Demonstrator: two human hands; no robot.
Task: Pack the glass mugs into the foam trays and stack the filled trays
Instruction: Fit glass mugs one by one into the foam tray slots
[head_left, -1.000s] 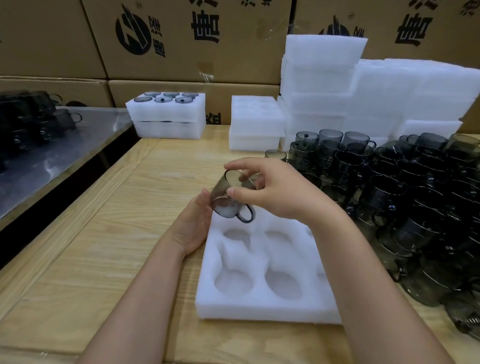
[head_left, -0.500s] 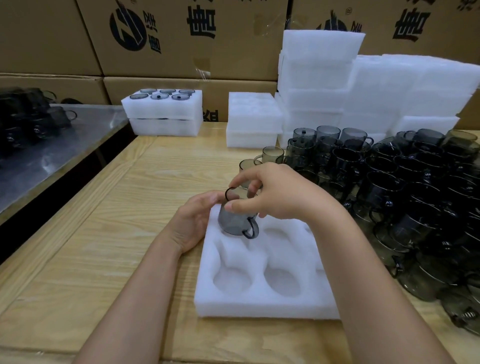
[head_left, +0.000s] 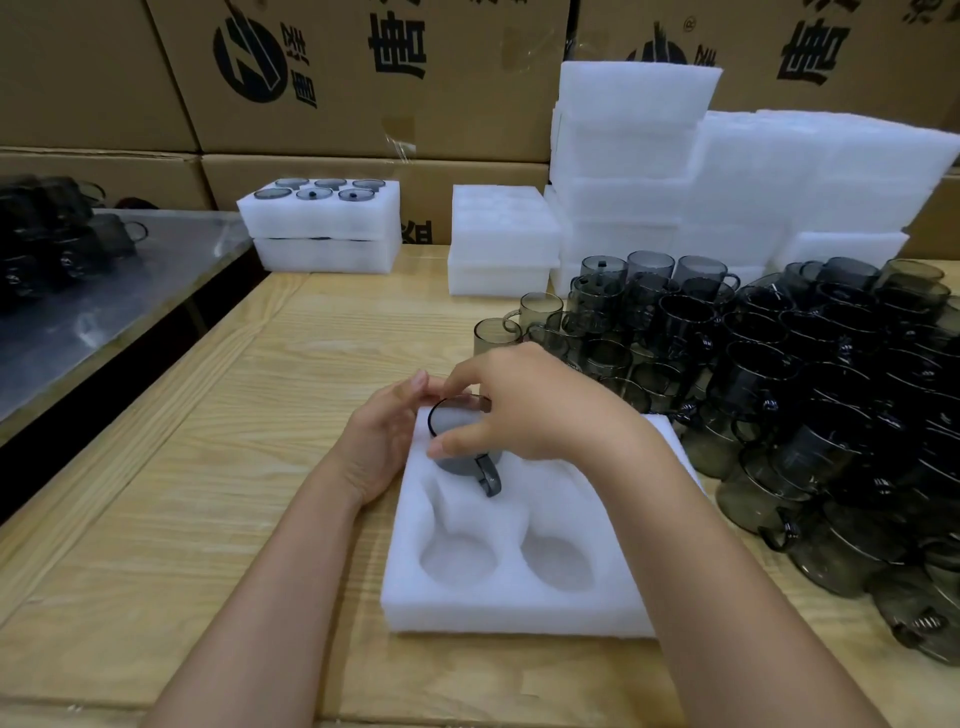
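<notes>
A white foam tray (head_left: 519, 610) with round pockets lies on the wooden table in front of me. A smoky grey glass mug (head_left: 460, 457) stands upright in the tray's far-left pocket, handle pointing toward me. My right hand (head_left: 530, 410) pinches its rim from above with thumb and fingers. My left hand (head_left: 379, 441) rests against the tray's far-left edge, its fingertips touching the mug's far side. The two near pockets hold nothing. Pockets under my right arm are hidden.
A large heap of grey glass mugs (head_left: 779, 374) fills the table's right side. Two stacked filled trays (head_left: 324, 228) stand at the back left, empty foam trays (head_left: 501, 239) and tall foam stacks (head_left: 675, 171) behind. Cardboard boxes (head_left: 363, 78) form the back wall. A metal table (head_left: 93, 291) stands left.
My right hand has lowered the mug from above the tray, turned it upright and set it into the far-left pocket. My left hand stayed at the tray's edge.
</notes>
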